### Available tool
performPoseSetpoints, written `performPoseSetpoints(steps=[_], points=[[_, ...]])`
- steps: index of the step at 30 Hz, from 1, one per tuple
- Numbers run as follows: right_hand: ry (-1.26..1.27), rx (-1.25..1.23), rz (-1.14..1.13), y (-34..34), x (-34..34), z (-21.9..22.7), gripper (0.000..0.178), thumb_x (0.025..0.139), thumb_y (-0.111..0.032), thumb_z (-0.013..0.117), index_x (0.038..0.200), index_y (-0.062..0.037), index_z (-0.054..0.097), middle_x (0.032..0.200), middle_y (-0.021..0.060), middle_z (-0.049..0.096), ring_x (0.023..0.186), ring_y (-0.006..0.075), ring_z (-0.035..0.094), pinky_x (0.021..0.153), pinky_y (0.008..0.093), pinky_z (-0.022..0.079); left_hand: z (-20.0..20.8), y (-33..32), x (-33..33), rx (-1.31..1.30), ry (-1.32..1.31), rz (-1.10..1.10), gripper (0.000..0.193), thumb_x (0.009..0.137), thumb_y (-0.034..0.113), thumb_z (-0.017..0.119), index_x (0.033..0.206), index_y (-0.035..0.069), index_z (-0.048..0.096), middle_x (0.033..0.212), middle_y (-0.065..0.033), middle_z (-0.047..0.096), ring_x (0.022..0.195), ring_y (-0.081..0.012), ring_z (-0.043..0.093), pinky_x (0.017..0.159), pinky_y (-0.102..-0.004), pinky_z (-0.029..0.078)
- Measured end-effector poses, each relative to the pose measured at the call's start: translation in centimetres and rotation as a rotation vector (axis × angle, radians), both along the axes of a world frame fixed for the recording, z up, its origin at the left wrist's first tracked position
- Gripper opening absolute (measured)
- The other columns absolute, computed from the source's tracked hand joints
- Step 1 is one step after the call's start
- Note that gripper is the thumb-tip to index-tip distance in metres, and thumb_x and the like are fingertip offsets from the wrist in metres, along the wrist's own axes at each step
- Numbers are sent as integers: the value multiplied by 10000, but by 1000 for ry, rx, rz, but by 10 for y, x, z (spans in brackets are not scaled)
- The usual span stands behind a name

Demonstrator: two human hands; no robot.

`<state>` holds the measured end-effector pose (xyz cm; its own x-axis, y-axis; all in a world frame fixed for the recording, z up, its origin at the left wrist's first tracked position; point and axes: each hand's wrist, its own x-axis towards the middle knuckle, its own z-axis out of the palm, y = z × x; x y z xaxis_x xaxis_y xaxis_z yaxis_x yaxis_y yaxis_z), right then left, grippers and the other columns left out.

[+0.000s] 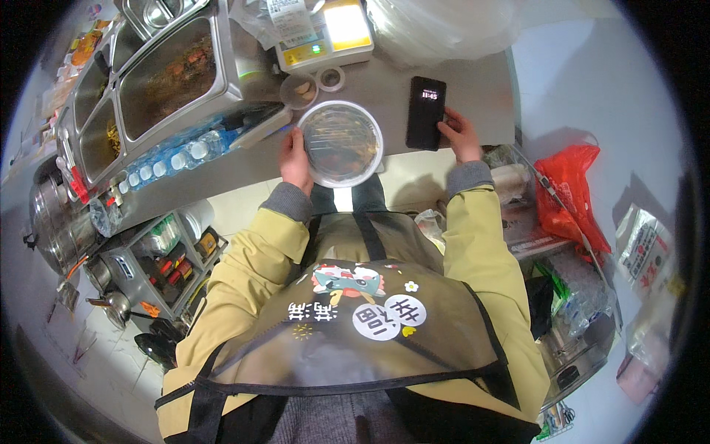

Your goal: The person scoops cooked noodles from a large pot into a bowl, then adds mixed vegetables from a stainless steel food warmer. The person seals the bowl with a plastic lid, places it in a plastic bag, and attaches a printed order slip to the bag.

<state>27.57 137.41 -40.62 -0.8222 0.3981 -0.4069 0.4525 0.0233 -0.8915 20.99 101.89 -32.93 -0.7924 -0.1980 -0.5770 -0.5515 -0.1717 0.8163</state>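
Observation:
At the counter's near edge my left hand (296, 161) grips the left side of a round food container (342, 143) with a clear lid and white rim. Its contents show only dimly through the lid. On the right, the fingers of my right hand (461, 136) pinch the lower right edge of a black smartphone (425, 112) whose screen is lit. Whether the phone rests on the counter or is slightly raised, I cannot tell. Just behind the container are a small clear cup (299, 90) with pale pieces and a smaller cup (330, 78) with dark contents.
A yellow-and-white device (325, 37) with receipts stands behind the cups on the metal counter (473, 81). Steel food pans (174, 74) and a row of water bottles (177, 159) are on the left. A red plastic bag (566, 196) hangs right. Shelves (166, 259) stand below left.

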Motion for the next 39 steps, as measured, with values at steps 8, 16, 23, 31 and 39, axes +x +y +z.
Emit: performPoseSetpoints(steps=[8, 16, 23, 31, 39], points=[[27, 440, 118, -7, -3, -7, 549, 706, -262, 813, 1158, -26, 610, 1096, 139, 555, 952, 245, 581, 846, 356, 500, 3, 18, 5, 20, 83, 82, 370, 1003, 322, 496, 1142, -13, 568, 1087, -91, 627, 950, -156, 582, 848, -298, 462], [-49, 329, 95, 10, -20, -38, 432, 807, -366, 714, 1065, -25, 662, 967, 130, 621, 929, 269, 566, 845, 369, 478, -2, 22, 19, 78, 96, 163, 359, 1008, 306, 488, 1149, -16, 562, 1097, -89, 626, 971, -166, 589, 854, -311, 478], [-74, 386, 185, -1, -5, -21, 634, 736, -421, 784, 1207, -55, 568, 1189, 173, 444, 962, 252, 544, 867, 367, 482, -8, 20, 30, 170, 74, 158, 404, 1005, 320, 489, 1234, -13, 498, 1188, -96, 582, 1058, -194, 569, 909, -343, 479], [-109, 488, 98, 3, -15, -34, 543, 795, -430, 728, 1143, -32, 603, 1081, 162, 533, 972, 285, 547, 899, 379, 466, -18, 9, 28, 255, 56, 131, 448, 1005, 303, 489, 1342, 15, 431, 1301, -105, 524, 1172, -216, 525, 986, -366, 449], [-73, 289, 204, 7, -7, -27, 591, 759, -399, 775, 1187, -36, 591, 1117, 155, 497, 1032, 261, 552, 879, 369, 490, -15, 3, 28, 409, 19, 105, 409, 1011, 282, 472, 1322, 20, 428, 1286, -104, 534, 1162, -233, 543, 985, -396, 462]])
